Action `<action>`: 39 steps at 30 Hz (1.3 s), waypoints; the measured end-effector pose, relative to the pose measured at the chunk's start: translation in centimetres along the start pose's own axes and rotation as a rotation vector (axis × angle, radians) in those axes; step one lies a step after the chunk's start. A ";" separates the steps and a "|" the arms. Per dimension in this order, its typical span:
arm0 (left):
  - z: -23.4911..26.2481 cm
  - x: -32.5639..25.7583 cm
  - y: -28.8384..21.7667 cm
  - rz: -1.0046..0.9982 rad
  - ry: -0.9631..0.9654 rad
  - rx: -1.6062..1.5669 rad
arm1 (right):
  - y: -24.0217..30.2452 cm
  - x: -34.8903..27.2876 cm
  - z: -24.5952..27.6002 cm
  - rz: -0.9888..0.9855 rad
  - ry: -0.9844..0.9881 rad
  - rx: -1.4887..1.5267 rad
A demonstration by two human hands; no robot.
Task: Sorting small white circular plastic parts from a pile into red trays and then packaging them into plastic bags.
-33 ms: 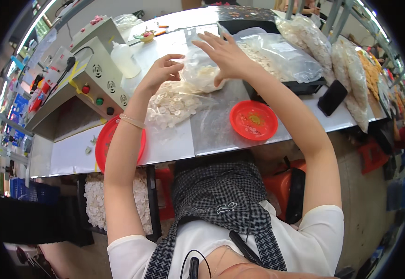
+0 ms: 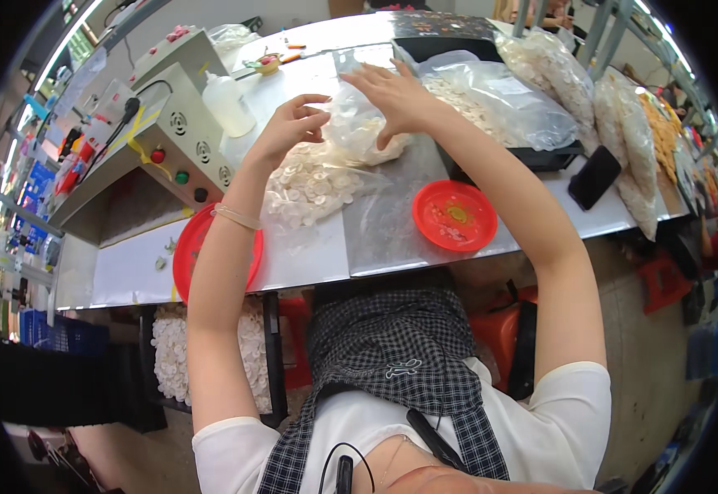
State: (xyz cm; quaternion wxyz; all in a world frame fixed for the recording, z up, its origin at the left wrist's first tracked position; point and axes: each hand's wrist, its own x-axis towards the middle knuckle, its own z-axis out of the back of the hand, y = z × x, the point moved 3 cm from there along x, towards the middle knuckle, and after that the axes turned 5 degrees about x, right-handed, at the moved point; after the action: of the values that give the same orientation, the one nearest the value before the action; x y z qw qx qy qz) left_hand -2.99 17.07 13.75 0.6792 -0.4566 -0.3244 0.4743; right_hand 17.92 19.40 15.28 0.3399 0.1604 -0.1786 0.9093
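Observation:
Both of my hands are raised over the table, above a clear plastic bag (image 2: 357, 132) and the pile of round whitish discs (image 2: 313, 183) spilling from its mouth. My left hand (image 2: 291, 128) has loosely bent fingers with gaps between them, and nothing shows in it. Spread wide, the fingers of my right hand (image 2: 397, 99) are also bare, with the thumb pointing down beside the bag. Whether either hand touches the plastic, I cannot tell. A red plate (image 2: 455, 216) with small pale bits lies below my right hand. My left forearm partly covers another red plate (image 2: 184, 259).
A metal machine with buttons (image 2: 169, 152) and a white squeeze bottle (image 2: 229, 107) stand at the left. To the right are a black tray (image 2: 540, 156) with bagged discs, a phone (image 2: 595, 178) and full plastic bags (image 2: 626, 140). Under the table sits a bin of white discs (image 2: 173, 354).
The whole view has shifted slightly, so the table things appear a little further right. My hands keep nearly the same pose.

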 end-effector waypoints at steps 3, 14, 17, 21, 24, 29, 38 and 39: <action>1.2 -1.3 0.2 -0.095 -0.105 -0.110 | 0.5 3.4 -3.4 -0.171 0.470 0.253; 3.2 -8.7 7.9 -0.107 -0.553 0.590 | -3.5 5.8 2.1 -0.323 -0.021 0.151; 1.7 -8.5 5.4 -0.090 -0.479 0.002 | -1.5 7.7 4.3 -0.257 -0.120 0.298; -0.4 -8.3 2.2 -0.151 -0.323 -0.326 | 6.4 10.6 5.2 -0.212 -0.079 0.371; -3.0 -5.4 -1.1 -0.300 -0.442 0.075 | 8.9 9.6 5.3 -0.150 -0.142 0.415; 1.1 -1.2 -1.8 -0.460 -0.284 0.013 | 4.9 11.9 5.3 -0.178 -0.370 0.167; 5.2 -5.4 9.3 0.060 -0.583 0.705 | -1.2 6.9 -6.1 -0.331 -0.038 -0.167; 4.2 -5.6 9.5 0.155 -0.528 0.724 | -0.3 5.9 -6.9 -0.235 -0.211 -0.165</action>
State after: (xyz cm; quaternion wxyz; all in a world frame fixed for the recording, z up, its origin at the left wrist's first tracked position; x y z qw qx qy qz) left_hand -11.92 14.39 6.46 0.6515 -0.0760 -0.2648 0.7069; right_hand 12.68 25.93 11.70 0.4352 0.2462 -0.2676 0.8236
